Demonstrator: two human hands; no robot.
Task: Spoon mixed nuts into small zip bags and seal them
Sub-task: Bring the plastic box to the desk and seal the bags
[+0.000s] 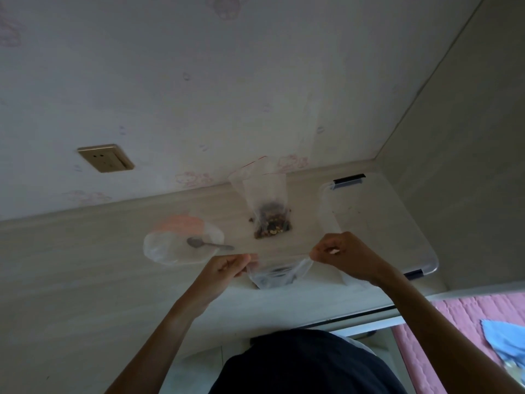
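A small clear zip bag with some nuts in it hangs above the pale wooden table, stretched between my two hands. My left hand pinches the bag's top left corner. My right hand pinches its top right corner. Farther back, a larger clear bag stands upright with mixed nuts in its bottom. A metal spoon lies in a clear round container on the left.
A clear plastic box lid with dark clips lies at the table's right end, against the side wall. A wall socket sits on the wall behind. A pink cover and a blue cloth lie lower right.
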